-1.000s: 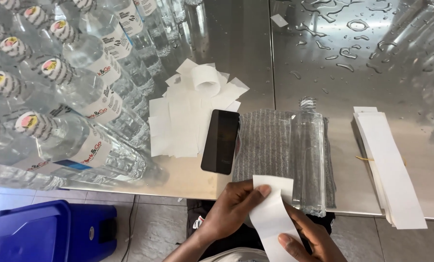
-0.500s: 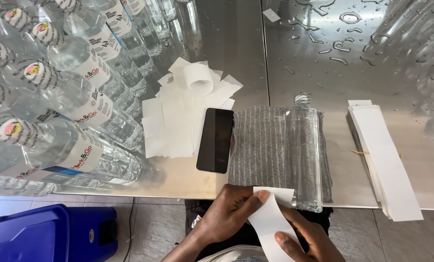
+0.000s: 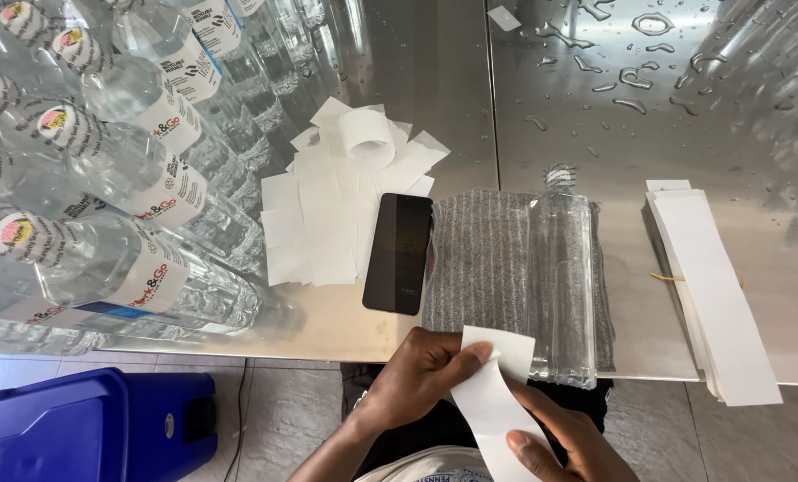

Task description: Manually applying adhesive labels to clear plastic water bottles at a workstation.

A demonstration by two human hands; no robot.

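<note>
Both of my hands hold a white paper label strip (image 3: 492, 393) just below the table's front edge. My left hand (image 3: 421, 379) pinches its upper end between thumb and fingers, and my right hand (image 3: 564, 437) grips its lower part. Right above them an empty clear plastic bottle (image 3: 561, 277) without a cap lies on its side on a grey ribbed cloth (image 3: 475, 263). A black phone (image 3: 399, 253) lies face up beside the cloth's left edge.
A heap of white backing papers (image 3: 327, 205) lies left of the phone. Several labelled, capped water bottles (image 3: 140, 187) are stacked at the left. A stack of white label strips (image 3: 711, 295) lies at the right. The steel table (image 3: 684, 107) is wet. A blue bin (image 3: 86, 428) stands on the floor.
The label strip's upper end has lifted slightly higher and curled as my left fingers work it. My view has shifted a little; nothing on the table moved.
</note>
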